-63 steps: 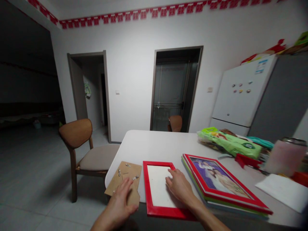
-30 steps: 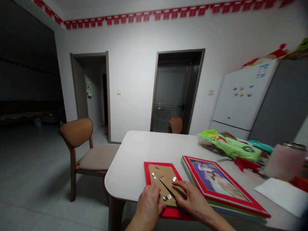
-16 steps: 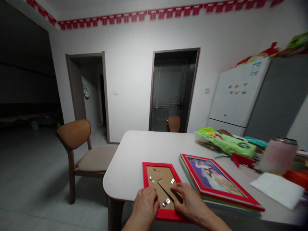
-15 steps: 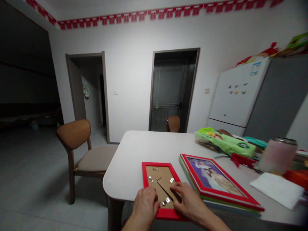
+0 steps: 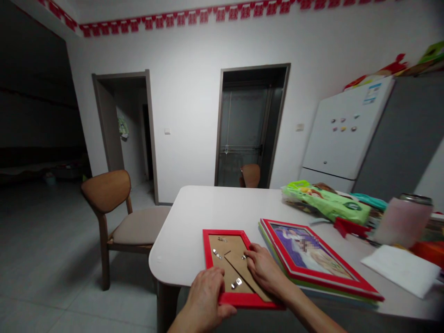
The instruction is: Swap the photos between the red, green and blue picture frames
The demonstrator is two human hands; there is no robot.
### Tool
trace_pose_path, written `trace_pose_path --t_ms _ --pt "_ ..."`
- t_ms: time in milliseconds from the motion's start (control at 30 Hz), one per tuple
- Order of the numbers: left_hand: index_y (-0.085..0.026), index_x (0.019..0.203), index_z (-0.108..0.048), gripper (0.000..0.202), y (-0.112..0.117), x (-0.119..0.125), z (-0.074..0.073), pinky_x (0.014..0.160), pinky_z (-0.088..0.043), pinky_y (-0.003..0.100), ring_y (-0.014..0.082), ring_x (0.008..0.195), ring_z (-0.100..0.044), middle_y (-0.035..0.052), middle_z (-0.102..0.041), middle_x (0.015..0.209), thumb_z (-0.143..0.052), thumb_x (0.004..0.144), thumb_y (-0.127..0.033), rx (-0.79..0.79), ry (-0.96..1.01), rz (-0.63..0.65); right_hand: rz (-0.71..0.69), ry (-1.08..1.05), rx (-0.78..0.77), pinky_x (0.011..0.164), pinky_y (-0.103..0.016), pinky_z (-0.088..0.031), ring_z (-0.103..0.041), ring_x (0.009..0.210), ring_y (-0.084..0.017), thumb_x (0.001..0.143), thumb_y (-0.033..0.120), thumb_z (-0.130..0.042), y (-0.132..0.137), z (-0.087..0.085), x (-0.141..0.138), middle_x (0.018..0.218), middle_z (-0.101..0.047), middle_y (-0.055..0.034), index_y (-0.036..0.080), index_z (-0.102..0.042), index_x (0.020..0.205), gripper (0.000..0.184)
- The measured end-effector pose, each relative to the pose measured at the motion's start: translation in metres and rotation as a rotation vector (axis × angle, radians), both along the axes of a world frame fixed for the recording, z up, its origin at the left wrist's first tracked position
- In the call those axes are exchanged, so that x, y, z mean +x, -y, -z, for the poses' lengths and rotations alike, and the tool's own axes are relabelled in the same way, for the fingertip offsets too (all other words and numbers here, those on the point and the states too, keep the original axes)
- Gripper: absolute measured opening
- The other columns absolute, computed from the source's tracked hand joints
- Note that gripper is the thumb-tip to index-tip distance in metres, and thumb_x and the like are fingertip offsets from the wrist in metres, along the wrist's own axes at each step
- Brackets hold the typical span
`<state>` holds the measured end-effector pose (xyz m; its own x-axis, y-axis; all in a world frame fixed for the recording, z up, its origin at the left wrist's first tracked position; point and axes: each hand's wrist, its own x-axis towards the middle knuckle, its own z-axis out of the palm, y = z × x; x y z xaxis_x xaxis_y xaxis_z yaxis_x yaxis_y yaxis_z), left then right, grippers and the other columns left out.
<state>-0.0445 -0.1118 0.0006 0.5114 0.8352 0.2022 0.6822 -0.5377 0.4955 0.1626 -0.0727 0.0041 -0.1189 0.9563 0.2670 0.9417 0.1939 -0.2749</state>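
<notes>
A red picture frame (image 5: 208,247) lies face down at the near edge of the white table (image 5: 222,203). Its brown backing board (image 5: 233,264) with small metal clips sits inside it. My left hand (image 5: 205,292) grips the frame's near left corner, fingers curled over the rim. Pressing on the board by a clip near the frame's right side is my right hand (image 5: 264,268), its fingers bent. A stack of frames (image 5: 314,263), the top one red with a photo, lies just right of my right hand.
A wooden chair (image 5: 116,210) stands left of the table. Green packets (image 5: 326,206), a red item, a pink tumbler (image 5: 400,219) and a white sheet (image 5: 402,270) lie on the table's right side. A white fridge (image 5: 343,134) stands behind, two dark doorways beyond.
The backing board, first beside the frame under my left hand, now sits inside it. My left hand has shifted onto the frame's near corner; my right hand has moved up the board toward the right clip.
</notes>
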Motion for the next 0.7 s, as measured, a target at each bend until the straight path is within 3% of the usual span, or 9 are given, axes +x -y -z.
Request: trace_pose_path --t_ms 100,333,533,700 --pt "-0.017 0.112 -0.044 0.064 0.001 0.001 0.002 0.092 -0.031 0.033 0.0235 0.105 -0.042 0.0071 -0.049 0.115 -0.069 0.056 -0.036 0.006 0.01 -0.033 -0.018 -0.014 -0.007 0.084 -0.026 -0.033 -0.048 0.092 -0.017 0.074 0.016 -0.031 0.002 0.0 0.002 0.096 -0.053 -0.0101 0.014 -0.063 0.08 0.033" --pt "-0.018 0.11 -0.045 0.061 -0.002 -0.003 0.001 0.087 -0.035 0.03 0.0211 0.097 -0.047 0.0055 -0.052 0.109 -0.067 0.056 -0.034 0.002 0.033 -0.012 -0.07 -0.004 0.006 0.089 -0.032 -0.031 -0.043 0.104 -0.02 0.077 0.027 -0.034 0.02 -0.001 -0.003 0.11 -0.05 -0.0106 0.017 -0.059 0.095 0.032" --pt "-0.021 0.114 -0.042 0.061 -0.005 -0.005 0.003 0.09 -0.033 0.03 0.0215 0.103 -0.044 0.0047 -0.05 0.111 -0.065 0.059 -0.036 -0.024 0.025 -0.003 -0.367 -0.015 -0.002 0.093 -0.038 -0.026 -0.038 0.108 -0.02 0.079 0.03 -0.037 0.052 -0.014 -0.03 0.113 -0.05 -0.0031 0.03 -0.059 0.096 0.029" --pt "-0.021 0.111 -0.044 0.059 -0.007 -0.006 0.005 0.088 -0.035 0.028 0.0199 0.101 -0.046 0.0038 -0.052 0.109 -0.066 0.059 -0.037 -0.016 0.045 0.019 -0.429 -0.018 -0.052 0.092 -0.04 -0.027 -0.037 0.107 -0.021 0.079 0.031 -0.036 0.061 -0.02 -0.031 0.109 -0.052 -0.004 0.028 -0.06 0.095 0.029"
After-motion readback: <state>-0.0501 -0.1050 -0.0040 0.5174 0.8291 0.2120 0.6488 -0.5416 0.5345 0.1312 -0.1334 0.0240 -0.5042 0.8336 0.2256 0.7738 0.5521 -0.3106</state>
